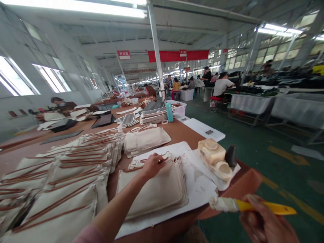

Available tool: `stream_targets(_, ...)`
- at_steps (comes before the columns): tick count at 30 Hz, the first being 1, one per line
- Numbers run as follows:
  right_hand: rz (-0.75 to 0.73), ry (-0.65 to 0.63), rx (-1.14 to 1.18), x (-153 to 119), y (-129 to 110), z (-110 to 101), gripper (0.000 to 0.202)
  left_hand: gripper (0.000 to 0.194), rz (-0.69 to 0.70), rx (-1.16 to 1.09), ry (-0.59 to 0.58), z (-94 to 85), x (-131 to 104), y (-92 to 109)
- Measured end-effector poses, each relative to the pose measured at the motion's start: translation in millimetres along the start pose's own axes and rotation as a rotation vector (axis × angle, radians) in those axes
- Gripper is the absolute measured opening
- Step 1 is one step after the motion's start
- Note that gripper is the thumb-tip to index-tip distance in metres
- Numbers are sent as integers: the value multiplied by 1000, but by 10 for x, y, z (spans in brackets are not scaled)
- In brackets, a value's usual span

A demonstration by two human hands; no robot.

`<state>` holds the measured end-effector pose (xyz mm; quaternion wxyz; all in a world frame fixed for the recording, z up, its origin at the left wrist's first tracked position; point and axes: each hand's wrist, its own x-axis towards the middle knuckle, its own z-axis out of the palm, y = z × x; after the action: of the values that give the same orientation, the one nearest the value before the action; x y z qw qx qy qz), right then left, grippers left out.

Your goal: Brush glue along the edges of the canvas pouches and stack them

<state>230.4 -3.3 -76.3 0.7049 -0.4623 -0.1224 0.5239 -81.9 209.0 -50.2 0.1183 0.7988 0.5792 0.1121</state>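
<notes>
My left hand (153, 165) reaches to the top edge of a cream fabric pouch (154, 192), its fingers closed on the edge. This pouch lies on top of a small stack, over white paper (199, 182) on the table. Brown trim runs along the pouch's upper edge. My right hand (265, 216) is closed around the yellow handle of a paintbrush (274, 207), held at the lower right beyond the table edge. The brush's pale bristles point left, towards the pouches. What the left fingertips press on is partly hidden.
Rows of cream pouches (76, 185) with brown straps fill the left, and more (146, 139) lie behind. A glue-stained plastic container (211, 152) and a dark cone (230, 156) stand right of the paper. Farther back are a turquoise bottle (169, 112) and a metal post (157, 50). Several people work beyond.
</notes>
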Motion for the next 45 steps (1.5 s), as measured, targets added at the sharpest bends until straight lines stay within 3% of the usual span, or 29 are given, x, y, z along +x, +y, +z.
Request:
stream_targets(4,-204,-24,17,-172,-166,377,33,19,72,-121,33,-96,-465,250)
stream_targets(7,-338,-151,11,-261,-225,608,29,21,154,-251,17,-178,-812,474)
stream_targets(13,-515,-363,-178,-333,-116,893,28,10,173,-454,74,-344,-1267,777)
stream_targets(18,-755,-302,-398,-383,-149,892,28,3,179,-490,133,-374,-1453,868)
stream_targets(21,-777,-330,-348,-483,-205,830,22,5,207,-492,168,-353,-1528,914)
stream_targets(24,-803,-427,-455,-556,-210,785,20,13,203,-470,204,-311,-1599,955)
stream_targets(27,-911,-357,-556,-538,-237,729,17,17,236,-423,239,-267,-1688,966)
stream_targets(29,-883,-288,-456,-508,-296,672,17,20,291,-380,269,-239,-1761,956)
stream_targets(35,-586,-223,-197,-551,-472,540,25,25,416,-184,302,-185,-1971,946)
stream_targets(39,-481,-199,-134,-645,-454,501,28,11,568,50,297,-143,-2014,942)
stream_targets(43,-421,-153,-120,-718,-413,434,30,6,548,114,349,-89,-2034,920)
stream_targets(45,-396,-123,-107,-744,-410,397,31,4,541,127,430,-79,-2062,913)
